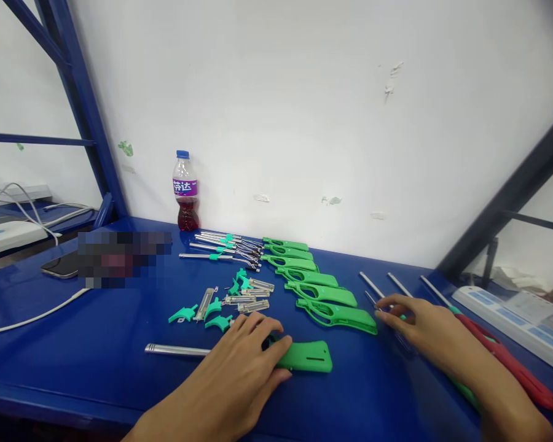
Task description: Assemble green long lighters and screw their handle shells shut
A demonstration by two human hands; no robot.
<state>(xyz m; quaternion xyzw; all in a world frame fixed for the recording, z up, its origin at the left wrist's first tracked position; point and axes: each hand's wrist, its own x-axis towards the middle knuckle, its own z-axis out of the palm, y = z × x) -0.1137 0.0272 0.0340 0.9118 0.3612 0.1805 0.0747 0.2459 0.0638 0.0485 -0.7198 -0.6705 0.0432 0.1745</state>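
Note:
My left hand [242,362] closes over a green utility lighter [308,357] lying on the blue table [92,362]. Its silver tube [177,350] sticks out to the left, and the middle is hidden under my fingers. At the right, my right hand [410,316] pinches a slim tool with a thin metal shaft [371,299] and a clear handle, apparently a screwdriver. Between my hands and behind them lies a row of green lighter shells [338,315]. Teal triggers [220,323] and clear fuel tanks [253,306] are scattered beyond my left hand.
Several metal tubes with wires [207,256] lie at the back, near a drink bottle [187,193]. A red lighter [507,359] and a white power strip [511,325] are at the right. A phone [59,265] and white cable [41,319] lie left. Blue frame posts flank the table.

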